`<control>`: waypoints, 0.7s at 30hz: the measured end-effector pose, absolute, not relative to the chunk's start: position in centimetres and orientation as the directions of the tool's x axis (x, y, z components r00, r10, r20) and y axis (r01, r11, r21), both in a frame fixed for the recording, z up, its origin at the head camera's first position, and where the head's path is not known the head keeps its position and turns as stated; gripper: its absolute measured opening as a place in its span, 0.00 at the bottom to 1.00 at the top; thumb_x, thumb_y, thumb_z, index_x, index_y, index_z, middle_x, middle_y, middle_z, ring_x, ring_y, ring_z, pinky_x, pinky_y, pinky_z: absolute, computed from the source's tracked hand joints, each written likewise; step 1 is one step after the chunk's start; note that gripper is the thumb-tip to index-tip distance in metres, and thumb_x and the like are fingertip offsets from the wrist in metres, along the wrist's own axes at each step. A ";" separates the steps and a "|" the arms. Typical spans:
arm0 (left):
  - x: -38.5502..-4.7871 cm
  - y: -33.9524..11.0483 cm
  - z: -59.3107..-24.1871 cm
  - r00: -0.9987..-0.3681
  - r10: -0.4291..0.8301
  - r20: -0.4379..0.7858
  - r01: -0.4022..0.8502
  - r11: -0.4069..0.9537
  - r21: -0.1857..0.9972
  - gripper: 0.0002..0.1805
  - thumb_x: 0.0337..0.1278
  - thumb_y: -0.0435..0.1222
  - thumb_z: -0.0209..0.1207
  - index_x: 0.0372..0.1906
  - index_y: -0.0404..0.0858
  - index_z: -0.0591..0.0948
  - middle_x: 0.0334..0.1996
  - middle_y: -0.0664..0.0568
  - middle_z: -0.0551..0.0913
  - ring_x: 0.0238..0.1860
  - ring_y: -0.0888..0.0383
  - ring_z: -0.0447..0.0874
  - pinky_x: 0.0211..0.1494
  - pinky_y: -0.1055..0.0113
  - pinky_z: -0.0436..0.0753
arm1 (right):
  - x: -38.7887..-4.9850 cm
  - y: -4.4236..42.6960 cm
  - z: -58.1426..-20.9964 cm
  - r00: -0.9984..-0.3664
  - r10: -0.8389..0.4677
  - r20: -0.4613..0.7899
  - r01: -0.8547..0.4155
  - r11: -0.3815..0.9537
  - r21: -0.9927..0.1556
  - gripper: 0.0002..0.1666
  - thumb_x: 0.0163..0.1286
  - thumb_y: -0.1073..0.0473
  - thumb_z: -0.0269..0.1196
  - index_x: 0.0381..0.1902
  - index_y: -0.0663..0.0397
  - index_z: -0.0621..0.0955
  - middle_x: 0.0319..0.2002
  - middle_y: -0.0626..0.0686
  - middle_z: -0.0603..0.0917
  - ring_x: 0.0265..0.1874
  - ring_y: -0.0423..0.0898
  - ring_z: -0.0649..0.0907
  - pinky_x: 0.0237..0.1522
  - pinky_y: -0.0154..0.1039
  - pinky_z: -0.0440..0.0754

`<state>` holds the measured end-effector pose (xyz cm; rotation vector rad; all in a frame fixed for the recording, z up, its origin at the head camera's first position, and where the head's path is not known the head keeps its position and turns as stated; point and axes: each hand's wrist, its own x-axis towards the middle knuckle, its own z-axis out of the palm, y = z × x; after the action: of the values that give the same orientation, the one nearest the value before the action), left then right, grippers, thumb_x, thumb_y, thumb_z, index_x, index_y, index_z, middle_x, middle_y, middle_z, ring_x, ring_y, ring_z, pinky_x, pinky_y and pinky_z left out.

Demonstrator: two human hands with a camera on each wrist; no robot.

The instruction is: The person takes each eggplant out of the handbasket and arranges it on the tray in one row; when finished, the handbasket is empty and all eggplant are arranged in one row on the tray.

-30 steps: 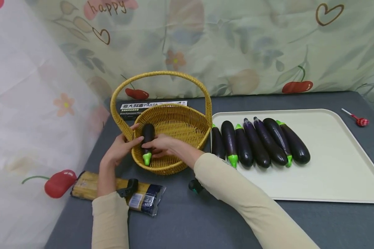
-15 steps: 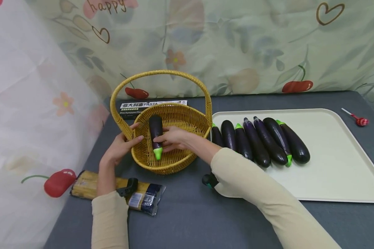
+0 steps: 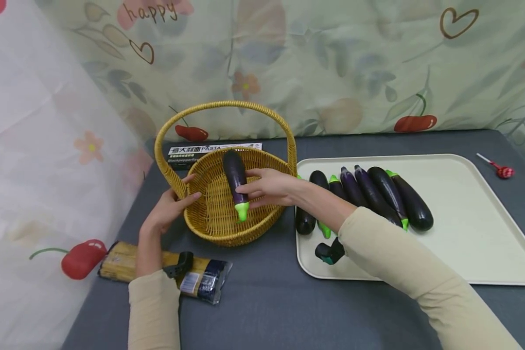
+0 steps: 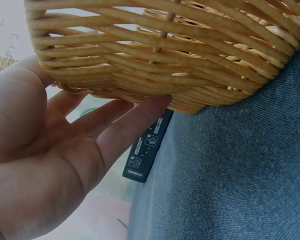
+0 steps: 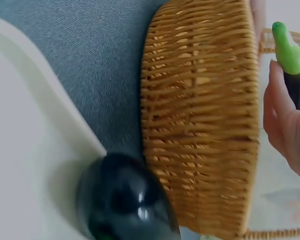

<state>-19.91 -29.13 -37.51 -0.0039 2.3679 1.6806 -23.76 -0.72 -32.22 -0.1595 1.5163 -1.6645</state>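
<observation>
A dark purple eggplant (image 3: 235, 172) with a bright green stem end hangs over the wicker basket (image 3: 214, 239), stem toward the person. My right hand (image 3: 271, 187) grips it near the stem, thumb on one side. In the right wrist view, the green stem (image 5: 289, 52) shows above the basket rim. My left hand (image 3: 168, 209) holds the basket's left side by the handle base, thumb over the rim. In the left wrist view, the fingers of that hand (image 4: 45, 165) lie against the outside of the weave.
On the right, a white tray (image 3: 472, 218) bears a row of several eggplants (image 3: 413, 201). A pasta bag (image 3: 201, 272) lies under the left forearm. Behind the basket stands a black pasta box (image 3: 179, 158). A red lollipop (image 3: 504, 171) lies beyond the tray.
My right hand has lifted the eggplant from inside the basket's left part and carried it up and to the right. The left hand and basket stay in place.
</observation>
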 end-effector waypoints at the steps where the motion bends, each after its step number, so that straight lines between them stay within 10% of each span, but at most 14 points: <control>1: -19.9 -29.1 -37.5 -0.971 0.136 -0.195 -0.140 0.337 0.931 0.38 0.67 0.44 0.56 0.76 0.52 0.52 0.69 0.36 0.60 0.63 0.42 0.66 0.60 0.48 0.66 | -23.7 -0.2 -32.0 -0.623 -0.656 -0.427 0.485 0.104 -0.868 0.45 0.70 0.66 0.58 0.76 0.53 0.46 0.60 0.64 0.70 0.58 0.57 0.74 0.50 0.46 0.77; 21: -19.9 -29.1 -37.6 -0.972 0.139 -0.188 -0.128 0.356 0.926 0.41 0.64 0.48 0.58 0.76 0.48 0.52 0.66 0.36 0.63 0.61 0.43 0.68 0.59 0.52 0.68 | -21.6 10.5 -31.5 -0.516 -0.768 -0.379 0.349 0.215 -0.912 0.47 0.70 0.63 0.60 0.76 0.55 0.46 0.65 0.61 0.68 0.59 0.54 0.72 0.54 0.53 0.72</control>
<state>-19.85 -29.11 -37.55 0.0101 2.3848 1.6604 -21.60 10.54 -31.49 -0.4106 1.5425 -1.4840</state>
